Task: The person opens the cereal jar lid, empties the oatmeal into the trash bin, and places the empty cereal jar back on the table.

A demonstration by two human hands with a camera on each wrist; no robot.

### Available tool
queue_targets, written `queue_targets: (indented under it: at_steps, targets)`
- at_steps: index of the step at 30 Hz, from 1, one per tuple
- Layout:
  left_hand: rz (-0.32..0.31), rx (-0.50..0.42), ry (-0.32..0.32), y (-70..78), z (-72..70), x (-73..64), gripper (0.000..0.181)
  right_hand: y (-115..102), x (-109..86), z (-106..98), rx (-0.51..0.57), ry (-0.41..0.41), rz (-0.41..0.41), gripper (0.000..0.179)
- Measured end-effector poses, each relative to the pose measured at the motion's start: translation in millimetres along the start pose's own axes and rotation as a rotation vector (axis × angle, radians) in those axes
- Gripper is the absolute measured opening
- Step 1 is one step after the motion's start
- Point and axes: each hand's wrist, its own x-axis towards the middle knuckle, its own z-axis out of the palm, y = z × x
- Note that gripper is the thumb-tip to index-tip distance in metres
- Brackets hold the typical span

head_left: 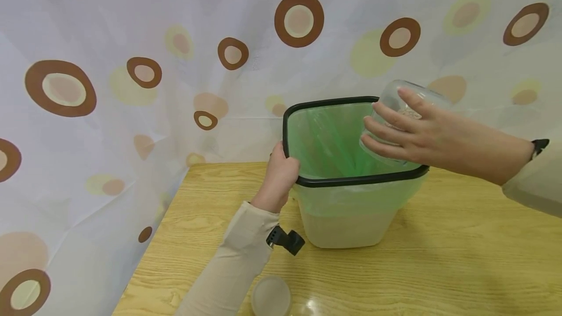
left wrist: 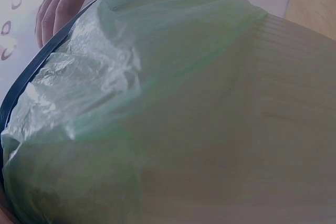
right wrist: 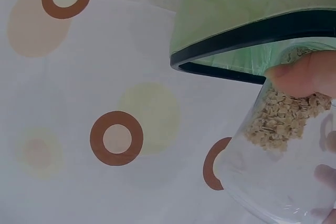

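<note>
A bin [head_left: 347, 230], lined with a thin green plastic bag [head_left: 325, 140] and topped by a black rim [head_left: 360, 179], stands on the wooden table. My left hand [head_left: 281, 174] grips the rim at its left side. Over the bin's right side, my right hand [head_left: 408, 128] holds a clear jar [head_left: 397, 91], fingers spread along one side and thumb on the other. The jar is tilted, its mouth end down toward the bin's opening. Rolled oats [right wrist: 283, 119] lie inside it along the wall, gathered toward the mouth end. In the left wrist view the bin's side fills most of the picture.
A round pale lid [head_left: 271, 296] lies on the wooden table [head_left: 461, 257] near its front, beside my left sleeve. Behind the table hangs a white curtain [head_left: 246, 4] with brown ring patterns, close to the bin's back. A black strap [head_left: 285, 240] sits on my left wrist.
</note>
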Motion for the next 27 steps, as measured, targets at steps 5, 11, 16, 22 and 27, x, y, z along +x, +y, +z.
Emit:
queue_targets:
  at_steps: [5,11,16,22,27]
  targets:
    - [0.006,-0.003,0.001,0.3,0.0,0.0,0.053,-0.5,-0.1,-0.7,-0.007,0.004,-0.006,0.123]
    - [0.003,-0.002,-0.004,0.2,-0.3,-0.5,0.053,-1.1,0.6,-1.8,-0.02,-0.011,-0.012,0.121]
    - [0.002,-0.001,-0.005,-0.1,0.1,-0.2,0.055,-1.0,0.6,-1.9,-0.011,-0.003,-0.005,0.122]
    - [0.0,-0.005,-0.001,-0.9,0.4,0.7,0.055,0.7,1.2,-2.5,-0.017,0.014,-0.009,0.122]
    - [0.001,-0.005,-0.004,-0.7,0.4,0.1,0.056,0.5,2.5,-3.4,-0.044,0.022,-0.03,0.118]
